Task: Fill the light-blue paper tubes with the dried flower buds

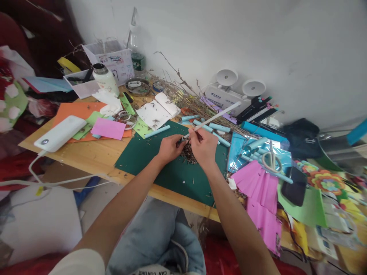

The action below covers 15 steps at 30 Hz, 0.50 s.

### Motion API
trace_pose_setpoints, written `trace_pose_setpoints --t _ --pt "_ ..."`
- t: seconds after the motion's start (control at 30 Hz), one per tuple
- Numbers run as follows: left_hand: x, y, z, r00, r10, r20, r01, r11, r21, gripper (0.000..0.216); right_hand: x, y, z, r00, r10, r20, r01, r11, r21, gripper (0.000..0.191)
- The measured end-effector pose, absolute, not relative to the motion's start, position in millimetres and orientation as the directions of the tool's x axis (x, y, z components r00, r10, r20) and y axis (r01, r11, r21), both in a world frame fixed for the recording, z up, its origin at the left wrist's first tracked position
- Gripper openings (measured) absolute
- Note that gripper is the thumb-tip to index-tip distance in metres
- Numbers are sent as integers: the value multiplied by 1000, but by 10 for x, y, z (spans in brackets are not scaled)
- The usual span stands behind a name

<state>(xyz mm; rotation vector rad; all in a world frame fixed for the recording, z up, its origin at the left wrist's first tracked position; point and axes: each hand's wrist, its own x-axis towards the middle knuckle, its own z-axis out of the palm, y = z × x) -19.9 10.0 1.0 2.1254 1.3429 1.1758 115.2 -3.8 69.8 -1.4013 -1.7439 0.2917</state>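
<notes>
My right hand (204,148) pinches a long, thin white stick (220,113), which slants up and away to the right. The stick's lower end reaches the fingertips of my left hand (171,149). Those fingers are closed around a small dark-edged piece that I cannot make out. Just below both hands, a pile of brown dried plant bits (189,156) lies on a green mat (172,177). Rolled light-blue paper tubes lie around the mat, one (157,131) beyond my left hand and several (219,127) beyond my right.
Dry twigs (179,76) lie along the wall behind the mat. On the left are a white power bank (60,133), pink paper (108,128) and an open bottle (105,80). Scissors (272,158), a dark phone (294,186) and pink crepe paper (259,191) lie on the right.
</notes>
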Motion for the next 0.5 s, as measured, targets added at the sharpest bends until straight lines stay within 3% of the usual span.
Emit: trace_pose_setpoints --t 0.5 --pt "-197 102 6 204 868 452 571 -481 666 24 1175 -44 698 -23 878 478 708 352 -612 33"
